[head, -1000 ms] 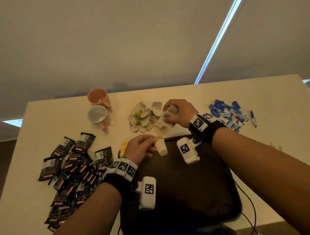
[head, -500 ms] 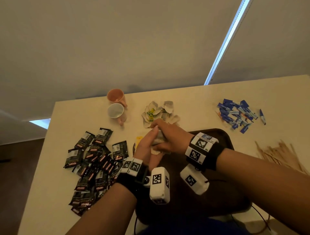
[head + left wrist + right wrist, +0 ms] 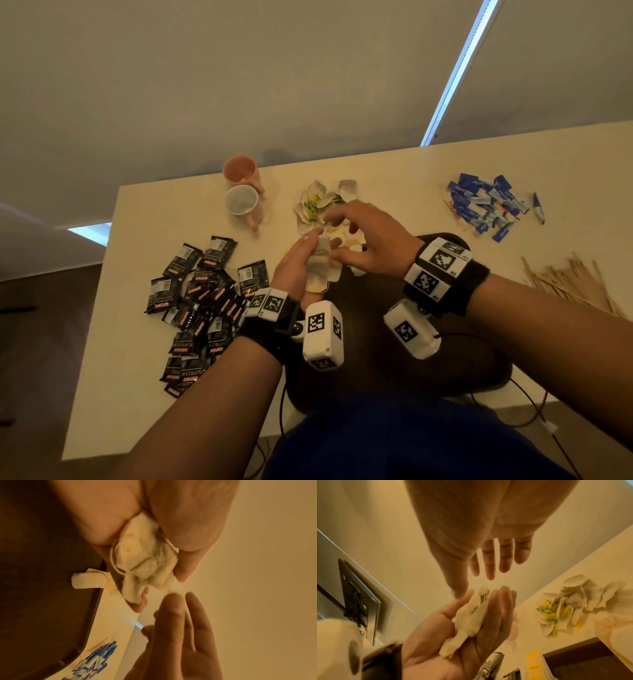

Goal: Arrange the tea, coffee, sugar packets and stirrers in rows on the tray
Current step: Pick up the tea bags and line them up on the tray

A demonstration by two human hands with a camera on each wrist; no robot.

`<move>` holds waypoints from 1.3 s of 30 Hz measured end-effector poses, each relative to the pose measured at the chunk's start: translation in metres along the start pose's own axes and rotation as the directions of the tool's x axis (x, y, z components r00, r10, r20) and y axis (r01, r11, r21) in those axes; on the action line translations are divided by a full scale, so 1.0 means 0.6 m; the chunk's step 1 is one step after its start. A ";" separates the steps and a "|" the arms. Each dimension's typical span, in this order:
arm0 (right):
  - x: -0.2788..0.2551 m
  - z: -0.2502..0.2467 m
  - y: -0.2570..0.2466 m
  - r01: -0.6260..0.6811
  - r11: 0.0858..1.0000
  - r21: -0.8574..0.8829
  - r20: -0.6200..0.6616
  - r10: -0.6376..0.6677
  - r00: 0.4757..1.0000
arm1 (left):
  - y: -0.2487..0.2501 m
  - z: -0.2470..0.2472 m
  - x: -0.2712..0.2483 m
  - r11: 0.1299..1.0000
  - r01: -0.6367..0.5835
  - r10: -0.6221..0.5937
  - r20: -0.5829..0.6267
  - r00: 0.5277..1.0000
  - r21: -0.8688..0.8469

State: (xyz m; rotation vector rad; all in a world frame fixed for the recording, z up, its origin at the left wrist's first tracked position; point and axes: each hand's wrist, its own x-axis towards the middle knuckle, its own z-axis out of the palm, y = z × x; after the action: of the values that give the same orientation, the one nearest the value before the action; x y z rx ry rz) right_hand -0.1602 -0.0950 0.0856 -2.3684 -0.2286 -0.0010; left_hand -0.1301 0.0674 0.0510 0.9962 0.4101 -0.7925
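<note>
My left hand [image 3: 310,255] is raised over the far edge of the dark tray [image 3: 376,383] and grips a small bunch of white tea bags [image 3: 320,270] between thumb and fingers. The bunch shows in the left wrist view [image 3: 147,561] and in the right wrist view [image 3: 471,618]. My right hand [image 3: 356,236] hovers just right of and above it, fingers spread and holding nothing [image 3: 496,561]. One tea bag [image 3: 87,580] lies on the tray's far rim. More tea bags [image 3: 318,205] sit in a loose pile beyond the hands.
Black coffee packets [image 3: 202,301] are heaped left of the tray. Blue sugar packets [image 3: 486,209] lie at the far right, wooden stirrers [image 3: 568,284] at the right edge. Two cups [image 3: 241,200] lie on their sides at the back. Wrist-camera cables hang off the near table edge.
My right hand brought a tea bag from the pile to my left hand, let it go and has drawn back with fingers spread. The left hand rose and now holds the bunch.
</note>
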 end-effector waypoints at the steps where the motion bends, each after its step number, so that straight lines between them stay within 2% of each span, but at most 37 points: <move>1: -0.006 -0.005 0.000 0.020 1.000 -0.017 -0.022 -0.020 1.000 | 0.002 0.000 0.000 1.000 0.006 -0.006 0.008 1.000 -0.005; 2: -0.012 -0.010 -0.001 0.035 0.998 -0.044 -0.019 -0.036 0.999 | 0.003 -0.001 0.002 0.999 0.027 -0.026 0.005 1.000 -0.022; 6: -0.034 -0.007 -0.013 0.144 0.969 -0.201 0.121 -0.122 0.985 | 0.013 0.007 -0.005 0.990 0.106 -0.100 0.063 0.993 -0.097; 11: -0.025 0.013 -0.025 0.340 0.876 -0.341 0.137 -0.311 0.940 | 0.015 0.018 -0.012 0.981 0.156 -0.149 0.067 0.986 -0.112; 14: -0.018 0.023 -0.023 0.436 0.830 -0.348 0.155 -0.408 0.900 | 0.020 0.026 -0.020 0.976 0.193 -0.185 0.081 0.979 -0.104; 17: -0.015 0.029 -0.025 0.415 0.873 -0.256 0.071 -0.411 0.909 | 0.022 0.027 -0.022 0.978 0.182 -0.179 0.041 0.983 -0.098; 19: -0.014 0.028 -0.030 0.326 0.940 -0.096 -0.047 -0.332 0.942 | 0.021 0.023 -0.021 0.979 0.169 -0.167 0.021 0.986 -0.114; 21: -0.011 0.023 -0.030 0.158 0.986 0.056 -0.119 -0.150 0.981 | 0.017 0.016 -0.022 0.979 0.171 -0.171 0.010 0.985 -0.110; 23: -0.005 0.016 -0.027 -0.001 0.989 0.149 -0.088 0.014 0.996 | 0.013 0.012 -0.023 0.978 0.171 -0.170 0.023 0.985 -0.121; 25: 0.002 0.011 -0.023 -0.086 0.973 0.215 -0.048 0.098 0.994 | 0.010 0.012 -0.020 0.981 0.162 -0.161 0.020 0.987 -0.111; 34: 0.013 0.013 0.002 -0.200 0.864 0.463 -0.092 0.271 0.958 | 0.003 -0.012 -0.003 0.987 0.152 -0.154 -0.031 0.988 -0.060; 39: 0.018 0.019 0.007 -0.296 0.788 0.539 -0.036 0.373 0.927 | 0.007 -0.030 0.006 0.993 0.117 -0.116 -0.075 0.990 0.011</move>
State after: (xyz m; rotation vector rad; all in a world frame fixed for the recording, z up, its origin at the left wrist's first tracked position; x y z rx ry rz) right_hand -0.1498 -0.0883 0.0755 -1.8149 0.2445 0.0576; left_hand -0.1238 0.0828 0.0420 1.0256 0.5306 -0.8668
